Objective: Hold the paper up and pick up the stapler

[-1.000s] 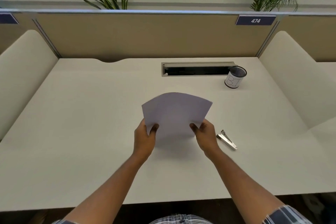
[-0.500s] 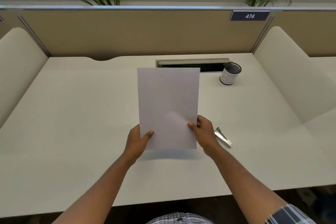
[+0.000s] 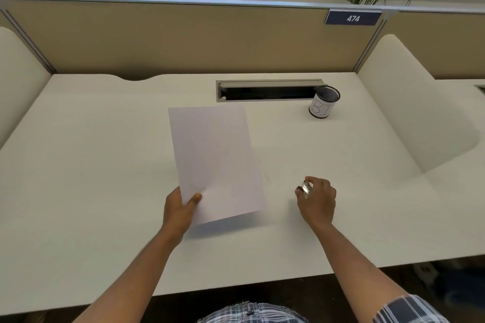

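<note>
My left hand (image 3: 180, 211) pinches the lower left corner of a white sheet of paper (image 3: 215, 162), thumb on top, holding it just above the cream desk (image 3: 91, 178) with its far end tilted slightly left. To the right, my right hand (image 3: 318, 199) curls its fingers round a small silver stapler (image 3: 306, 188), most of which is hidden inside the hand. The two hands are well apart.
A black mesh cup (image 3: 324, 103) with a white label stands at the back right, beside a grey cable slot (image 3: 267, 90) in the desk. A tan partition (image 3: 183, 39) with a plate reading 474 closes the back. Curved cream dividers stand at both sides.
My right hand has let go of the paper and moved right onto the stapler, gripping it. The sheet, held by both hands before, now hangs from my left hand alone and tilts left.
</note>
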Action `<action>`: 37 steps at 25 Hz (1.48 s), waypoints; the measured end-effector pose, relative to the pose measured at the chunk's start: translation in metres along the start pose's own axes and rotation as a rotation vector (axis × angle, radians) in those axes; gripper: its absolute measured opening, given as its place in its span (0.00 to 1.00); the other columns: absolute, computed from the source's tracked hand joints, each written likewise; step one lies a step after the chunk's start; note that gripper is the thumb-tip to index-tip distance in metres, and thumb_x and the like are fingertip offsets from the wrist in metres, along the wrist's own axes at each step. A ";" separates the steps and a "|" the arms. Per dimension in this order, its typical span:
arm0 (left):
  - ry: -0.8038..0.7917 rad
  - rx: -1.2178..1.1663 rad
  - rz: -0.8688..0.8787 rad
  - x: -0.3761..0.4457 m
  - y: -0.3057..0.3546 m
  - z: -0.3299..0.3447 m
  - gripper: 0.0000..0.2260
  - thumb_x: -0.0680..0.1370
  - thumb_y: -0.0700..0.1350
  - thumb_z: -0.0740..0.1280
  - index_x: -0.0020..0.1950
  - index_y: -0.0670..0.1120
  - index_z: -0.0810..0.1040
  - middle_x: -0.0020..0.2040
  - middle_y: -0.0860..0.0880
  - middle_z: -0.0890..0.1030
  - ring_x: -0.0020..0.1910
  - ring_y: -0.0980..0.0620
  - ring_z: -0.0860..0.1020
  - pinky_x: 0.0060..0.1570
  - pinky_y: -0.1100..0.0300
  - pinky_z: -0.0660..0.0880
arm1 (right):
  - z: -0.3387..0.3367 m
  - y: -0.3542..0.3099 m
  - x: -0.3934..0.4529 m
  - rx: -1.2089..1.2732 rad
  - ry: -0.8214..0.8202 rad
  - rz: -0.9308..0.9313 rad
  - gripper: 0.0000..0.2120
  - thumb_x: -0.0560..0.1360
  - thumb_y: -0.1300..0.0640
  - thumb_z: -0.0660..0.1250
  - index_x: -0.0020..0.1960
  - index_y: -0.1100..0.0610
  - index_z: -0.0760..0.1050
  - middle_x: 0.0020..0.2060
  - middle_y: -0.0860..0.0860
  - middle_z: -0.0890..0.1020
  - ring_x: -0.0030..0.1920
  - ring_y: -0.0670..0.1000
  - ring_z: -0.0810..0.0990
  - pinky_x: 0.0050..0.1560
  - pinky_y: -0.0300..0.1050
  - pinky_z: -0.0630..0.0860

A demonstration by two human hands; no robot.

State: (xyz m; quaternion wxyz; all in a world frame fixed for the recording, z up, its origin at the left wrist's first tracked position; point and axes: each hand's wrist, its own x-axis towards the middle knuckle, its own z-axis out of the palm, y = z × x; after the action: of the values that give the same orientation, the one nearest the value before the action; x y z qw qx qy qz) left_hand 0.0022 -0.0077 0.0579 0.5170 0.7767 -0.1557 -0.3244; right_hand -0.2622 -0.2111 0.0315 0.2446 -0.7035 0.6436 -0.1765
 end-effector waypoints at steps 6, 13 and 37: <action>0.009 0.009 -0.015 -0.001 -0.001 0.003 0.16 0.79 0.42 0.70 0.67 0.46 0.77 0.57 0.48 0.81 0.56 0.43 0.80 0.57 0.48 0.77 | 0.017 0.026 0.002 -0.248 -0.074 0.009 0.29 0.77 0.51 0.73 0.73 0.58 0.69 0.67 0.57 0.73 0.67 0.62 0.71 0.61 0.57 0.72; 0.009 0.011 -0.007 0.001 0.008 0.004 0.17 0.80 0.42 0.69 0.69 0.46 0.76 0.59 0.48 0.81 0.57 0.43 0.79 0.59 0.47 0.77 | 0.017 0.022 -0.002 -0.135 -0.098 -0.030 0.13 0.80 0.54 0.68 0.63 0.56 0.77 0.59 0.55 0.78 0.57 0.58 0.77 0.54 0.51 0.73; 0.052 -0.071 0.029 -0.008 0.019 -0.002 0.14 0.80 0.41 0.69 0.65 0.48 0.77 0.56 0.50 0.81 0.54 0.45 0.80 0.53 0.54 0.75 | 0.008 -0.040 -0.079 0.836 -0.684 -0.005 0.16 0.82 0.48 0.66 0.60 0.60 0.75 0.44 0.51 0.84 0.42 0.49 0.76 0.38 0.42 0.70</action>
State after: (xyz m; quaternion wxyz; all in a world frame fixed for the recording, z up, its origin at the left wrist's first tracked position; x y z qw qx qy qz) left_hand -0.0006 -0.0089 0.0784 0.5527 0.7638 -0.1419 -0.3018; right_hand -0.2342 -0.1296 0.0531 0.6990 -0.5648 0.4003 -0.1790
